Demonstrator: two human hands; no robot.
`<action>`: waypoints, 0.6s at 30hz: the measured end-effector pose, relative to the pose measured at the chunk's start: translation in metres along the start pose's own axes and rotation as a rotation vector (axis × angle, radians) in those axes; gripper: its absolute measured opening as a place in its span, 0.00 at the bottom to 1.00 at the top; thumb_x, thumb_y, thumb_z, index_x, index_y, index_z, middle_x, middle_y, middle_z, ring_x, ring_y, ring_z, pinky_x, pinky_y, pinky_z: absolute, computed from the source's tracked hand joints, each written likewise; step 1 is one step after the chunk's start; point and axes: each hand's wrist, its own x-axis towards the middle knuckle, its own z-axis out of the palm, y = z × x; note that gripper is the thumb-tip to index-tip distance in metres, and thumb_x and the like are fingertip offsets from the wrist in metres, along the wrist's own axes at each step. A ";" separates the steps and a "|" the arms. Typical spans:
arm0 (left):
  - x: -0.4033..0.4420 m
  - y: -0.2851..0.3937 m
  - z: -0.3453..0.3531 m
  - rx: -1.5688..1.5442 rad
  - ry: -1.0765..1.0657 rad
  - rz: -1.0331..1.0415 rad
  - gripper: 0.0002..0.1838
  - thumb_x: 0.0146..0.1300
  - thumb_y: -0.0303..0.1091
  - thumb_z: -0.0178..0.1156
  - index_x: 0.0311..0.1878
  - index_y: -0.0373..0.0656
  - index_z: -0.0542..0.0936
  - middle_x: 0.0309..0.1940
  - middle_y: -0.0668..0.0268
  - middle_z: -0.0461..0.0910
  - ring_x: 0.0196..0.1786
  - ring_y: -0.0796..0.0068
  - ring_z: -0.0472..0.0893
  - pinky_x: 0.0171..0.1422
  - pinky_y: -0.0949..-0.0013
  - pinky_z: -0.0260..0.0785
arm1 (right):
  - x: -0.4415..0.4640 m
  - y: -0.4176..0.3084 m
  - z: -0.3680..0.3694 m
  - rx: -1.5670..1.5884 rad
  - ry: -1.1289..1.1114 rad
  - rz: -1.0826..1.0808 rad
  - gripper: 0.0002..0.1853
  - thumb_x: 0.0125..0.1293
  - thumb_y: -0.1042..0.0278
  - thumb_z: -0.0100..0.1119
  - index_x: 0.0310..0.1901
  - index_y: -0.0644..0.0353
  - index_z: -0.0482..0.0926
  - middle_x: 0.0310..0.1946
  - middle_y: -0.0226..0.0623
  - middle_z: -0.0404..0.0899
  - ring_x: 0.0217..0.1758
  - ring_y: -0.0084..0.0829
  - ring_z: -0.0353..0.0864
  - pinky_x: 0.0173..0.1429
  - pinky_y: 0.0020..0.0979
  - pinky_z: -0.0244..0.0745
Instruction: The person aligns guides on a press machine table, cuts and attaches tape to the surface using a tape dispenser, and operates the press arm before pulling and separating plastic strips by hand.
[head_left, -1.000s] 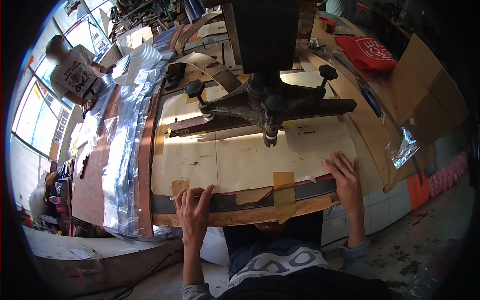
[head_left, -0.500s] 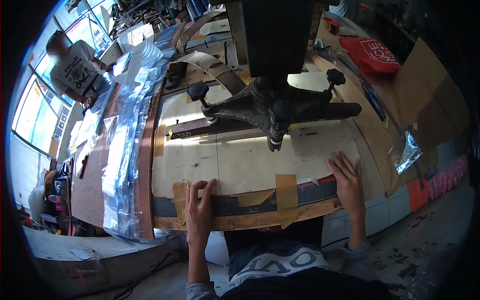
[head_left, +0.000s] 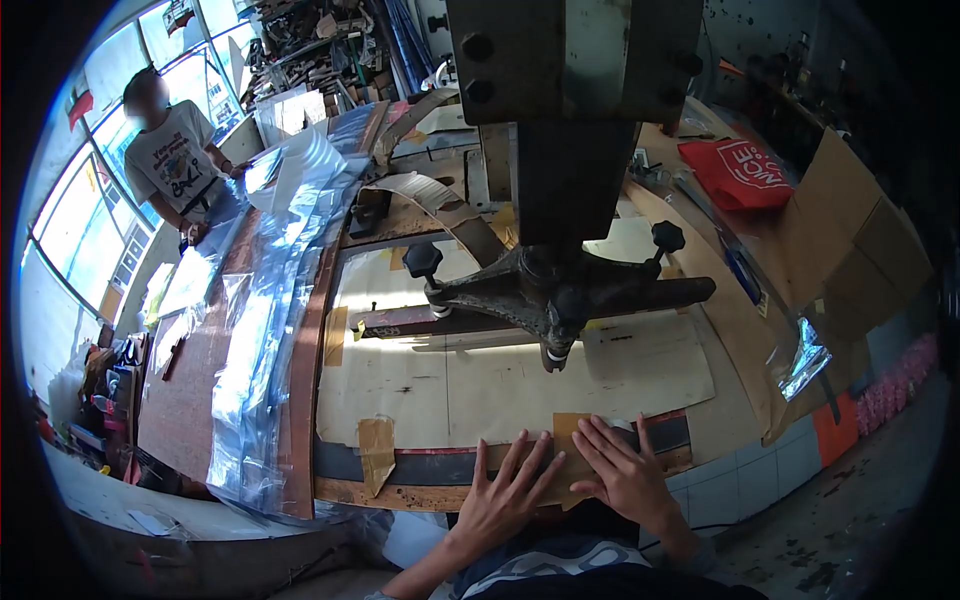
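Observation:
My left hand (head_left: pixel 508 495) lies with fingers spread on the front edge of the board, over the dark strip (head_left: pixel 440 468). Beside it, my right hand (head_left: pixel 622 465) rests flat with fingers apart, partly over a brown tape piece (head_left: pixel 568 430). Neither hand holds anything. A pale sheet (head_left: pixel 400 395) covers the board beyond my fingertips. Another brown tape piece (head_left: pixel 377 455) sticks to the sheet's front left edge. Above the sheet hangs a dark metal press head (head_left: pixel 550 285) with black knobs, joined to a long bar (head_left: pixel 660 296).
Clear plastic film (head_left: pixel 265 350) lies over a reddish-brown board (head_left: pixel 190 390) at left, where a person (head_left: pixel 175 160) stands. At right are a red bag (head_left: pixel 735 172), an open cardboard box (head_left: pixel 850 230) and silvery foil (head_left: pixel 805 360).
Both hands have moved toward each other along the front edge, and my left fingers have spread out. The view has tilted up, so the press and board appear lower.

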 end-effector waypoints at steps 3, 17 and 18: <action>0.001 0.001 0.000 -0.005 0.014 -0.030 0.39 0.56 0.62 0.53 0.70 0.57 0.62 0.71 0.63 0.56 0.72 0.61 0.58 0.69 0.30 0.40 | -0.001 0.003 0.004 0.050 -0.016 0.018 0.34 0.62 0.38 0.48 0.63 0.53 0.70 0.65 0.30 0.67 0.71 0.26 0.60 0.70 0.63 0.46; 0.001 -0.018 0.001 -0.145 0.060 0.003 0.44 0.47 0.47 0.65 0.70 0.59 0.60 0.71 0.68 0.57 0.71 0.69 0.61 0.68 0.45 0.50 | 0.156 0.147 -0.195 0.366 0.324 0.266 0.11 0.68 0.67 0.53 0.43 0.65 0.81 0.35 0.40 0.82 0.41 0.24 0.80 0.49 0.27 0.73; 0.002 -0.018 0.000 -0.196 0.073 0.001 0.43 0.50 0.47 0.63 0.71 0.60 0.59 0.72 0.69 0.56 0.71 0.67 0.61 0.68 0.45 0.50 | 0.187 0.164 -0.187 0.207 0.196 0.258 0.11 0.67 0.68 0.53 0.46 0.60 0.80 0.36 0.40 0.80 0.41 0.27 0.80 0.48 0.29 0.74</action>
